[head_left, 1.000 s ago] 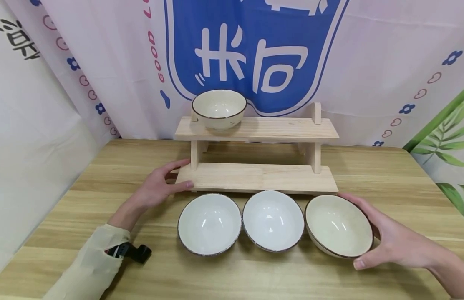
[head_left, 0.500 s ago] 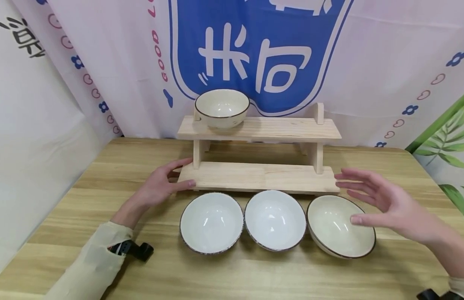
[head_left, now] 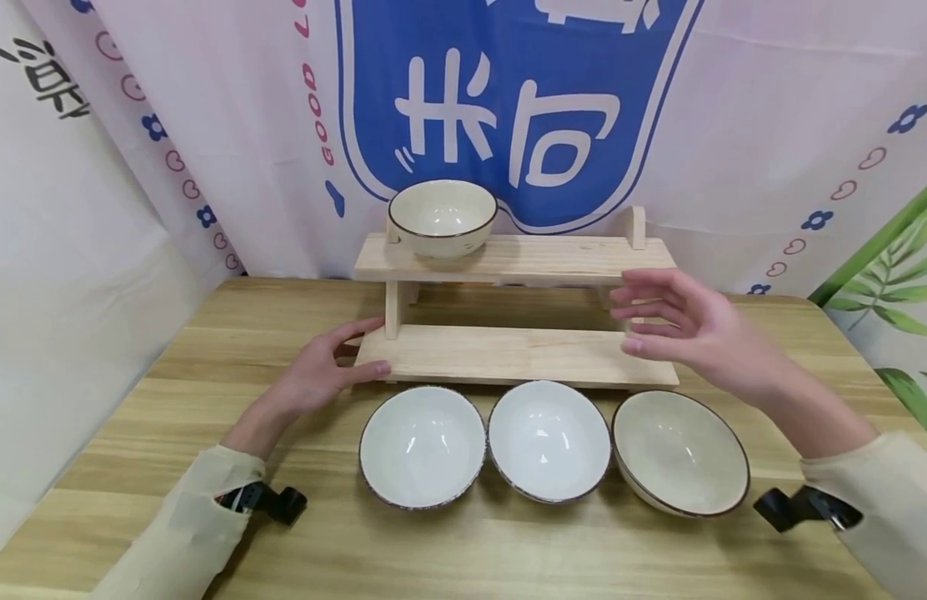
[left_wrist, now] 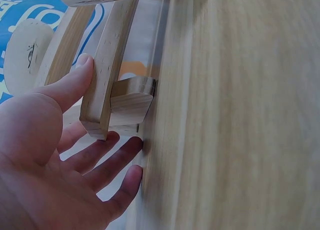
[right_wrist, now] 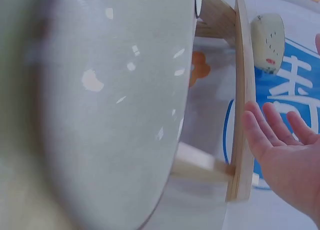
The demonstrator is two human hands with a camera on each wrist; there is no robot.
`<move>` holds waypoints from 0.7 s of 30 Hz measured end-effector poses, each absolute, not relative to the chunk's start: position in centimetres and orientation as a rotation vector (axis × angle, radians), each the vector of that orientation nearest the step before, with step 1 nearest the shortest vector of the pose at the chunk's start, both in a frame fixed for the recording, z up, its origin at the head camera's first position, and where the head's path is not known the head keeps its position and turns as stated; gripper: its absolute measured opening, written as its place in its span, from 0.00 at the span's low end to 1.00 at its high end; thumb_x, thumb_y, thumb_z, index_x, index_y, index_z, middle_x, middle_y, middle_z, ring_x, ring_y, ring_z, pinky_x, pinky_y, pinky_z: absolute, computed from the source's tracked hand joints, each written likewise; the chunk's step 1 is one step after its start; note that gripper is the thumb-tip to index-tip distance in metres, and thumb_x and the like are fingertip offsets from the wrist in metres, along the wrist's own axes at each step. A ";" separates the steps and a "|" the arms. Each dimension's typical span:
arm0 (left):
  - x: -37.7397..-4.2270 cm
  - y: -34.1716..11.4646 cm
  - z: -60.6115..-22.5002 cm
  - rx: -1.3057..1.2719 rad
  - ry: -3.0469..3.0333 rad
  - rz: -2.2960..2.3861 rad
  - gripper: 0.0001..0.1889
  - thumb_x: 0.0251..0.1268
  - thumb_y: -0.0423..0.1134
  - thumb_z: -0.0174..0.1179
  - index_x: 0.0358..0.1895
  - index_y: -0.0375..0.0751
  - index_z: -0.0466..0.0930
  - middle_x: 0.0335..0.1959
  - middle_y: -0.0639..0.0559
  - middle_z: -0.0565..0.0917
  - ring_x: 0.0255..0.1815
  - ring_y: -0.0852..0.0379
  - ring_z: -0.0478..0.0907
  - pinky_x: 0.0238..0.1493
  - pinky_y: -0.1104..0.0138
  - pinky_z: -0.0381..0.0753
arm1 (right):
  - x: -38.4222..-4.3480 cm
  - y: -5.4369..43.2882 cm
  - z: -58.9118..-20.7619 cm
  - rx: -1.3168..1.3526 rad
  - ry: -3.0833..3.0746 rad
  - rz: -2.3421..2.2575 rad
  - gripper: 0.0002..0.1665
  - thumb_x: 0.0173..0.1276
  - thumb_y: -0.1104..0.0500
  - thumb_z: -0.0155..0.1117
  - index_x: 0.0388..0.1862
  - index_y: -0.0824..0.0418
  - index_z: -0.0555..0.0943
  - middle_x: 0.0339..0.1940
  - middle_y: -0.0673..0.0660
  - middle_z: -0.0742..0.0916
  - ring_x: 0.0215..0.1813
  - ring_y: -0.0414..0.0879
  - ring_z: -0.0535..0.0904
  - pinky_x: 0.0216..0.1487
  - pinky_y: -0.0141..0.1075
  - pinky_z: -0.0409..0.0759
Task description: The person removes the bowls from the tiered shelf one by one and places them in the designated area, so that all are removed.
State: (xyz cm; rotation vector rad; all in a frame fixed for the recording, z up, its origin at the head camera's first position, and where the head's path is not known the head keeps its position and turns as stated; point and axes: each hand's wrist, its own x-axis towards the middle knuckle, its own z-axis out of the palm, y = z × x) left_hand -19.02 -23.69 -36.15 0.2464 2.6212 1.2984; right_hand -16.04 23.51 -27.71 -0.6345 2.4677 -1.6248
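Observation:
My left hand (head_left: 317, 371) grips the left end of a two-tier wooden shelf rack (head_left: 508, 354), thumb on the lower board's front corner. In the left wrist view the thumb (left_wrist: 82, 72) presses on the board while the other fingers spread past its end. My right hand (head_left: 688, 333) is raised, holding nothing, in front of the rack's right end with fingers loosely bent. Below it stands a cream bowl (head_left: 681, 454) with a brown rim; it fills much of the right wrist view. Another cream bowl (head_left: 443, 218) sits at the left of the upper board.
Two white bowls with dark speckled rims, a left one (head_left: 422, 447) and a middle one (head_left: 548, 442), stand in a row beside the cream bowl, in front of the rack. A printed cloth (head_left: 734, 167) hangs behind the wooden table (head_left: 156, 400).
My right hand has let go of the front cream bowl, lifted off it and moved up and left to the rack's right end. The left hand has stayed on the rack.

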 end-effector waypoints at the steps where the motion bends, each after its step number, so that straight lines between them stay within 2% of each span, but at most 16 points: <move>1: -19.0 -23.7 -36.2 0.246 2.621 1.300 0.44 0.71 0.55 0.70 0.85 0.54 0.60 0.81 0.35 0.66 0.75 0.34 0.72 0.67 0.49 0.76 | -16.4 23.1 -27.5 -0.623 2.472 -1.612 0.42 0.73 0.65 0.72 0.81 0.57 0.64 0.72 0.55 0.81 0.68 0.43 0.82 0.63 0.30 0.83; 7: -19.1 -23.6 -36.2 0.245 2.620 1.308 0.44 0.71 0.55 0.71 0.85 0.54 0.61 0.81 0.35 0.66 0.75 0.34 0.72 0.67 0.48 0.76 | -18.5 20.3 -26.5 -0.579 2.472 -1.621 0.45 0.72 0.59 0.74 0.82 0.55 0.63 0.72 0.57 0.80 0.70 0.47 0.80 0.66 0.26 0.79; 11: -19.2 -23.6 -36.3 0.243 2.622 1.306 0.43 0.71 0.55 0.71 0.85 0.54 0.61 0.82 0.36 0.66 0.75 0.34 0.72 0.67 0.49 0.76 | -19.9 18.6 -26.2 -0.541 2.477 -1.648 0.48 0.71 0.57 0.76 0.83 0.54 0.62 0.73 0.56 0.79 0.72 0.51 0.79 0.66 0.28 0.80; 18: -19.2 -23.5 -36.3 0.245 2.624 1.301 0.43 0.71 0.55 0.70 0.85 0.53 0.61 0.82 0.36 0.65 0.75 0.34 0.72 0.68 0.48 0.75 | -21.9 15.9 -25.8 -0.542 2.484 -1.698 0.52 0.68 0.55 0.78 0.85 0.54 0.60 0.76 0.57 0.77 0.72 0.51 0.79 0.74 0.45 0.77; 21: -19.1 -23.5 -36.2 0.240 2.628 1.293 0.43 0.71 0.55 0.70 0.85 0.53 0.61 0.82 0.36 0.65 0.75 0.34 0.72 0.68 0.48 0.75 | -22.6 14.8 -25.7 -0.547 2.480 -1.714 0.54 0.68 0.54 0.79 0.85 0.55 0.58 0.77 0.57 0.76 0.73 0.52 0.78 0.75 0.49 0.76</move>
